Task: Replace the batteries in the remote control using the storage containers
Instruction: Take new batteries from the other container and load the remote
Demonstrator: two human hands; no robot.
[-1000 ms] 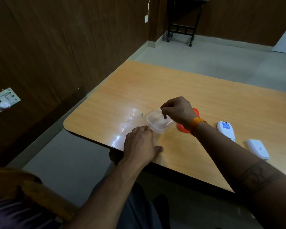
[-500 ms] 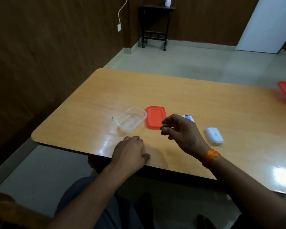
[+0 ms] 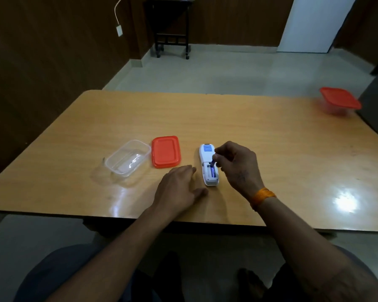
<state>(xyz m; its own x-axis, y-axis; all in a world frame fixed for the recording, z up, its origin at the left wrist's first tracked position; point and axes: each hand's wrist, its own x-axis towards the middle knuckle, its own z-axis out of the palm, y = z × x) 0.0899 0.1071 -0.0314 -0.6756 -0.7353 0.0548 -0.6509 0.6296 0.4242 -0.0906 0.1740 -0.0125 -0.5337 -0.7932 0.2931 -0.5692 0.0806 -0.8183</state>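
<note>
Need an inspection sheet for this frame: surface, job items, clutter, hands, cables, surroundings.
Surface: wooden table, glossy, with glare at the near right.
Job's things: white remote control lying back up, battery bay open; one blue battery seated in it. Clear container open, looks empty; its orange lid lies flat beside it. A second container with an orange lid sits closed at the far right edge.
Clutter: nothing seen.
Grippers: right hand pinches a second battery at the bay; left hand rests flat on the table beside the remote, holding nothing.
Cables: white cord running to a wall socket, far from the table.
Surroundings: dark wood-panelled walls, small black wheeled stand, pale floor.
</note>
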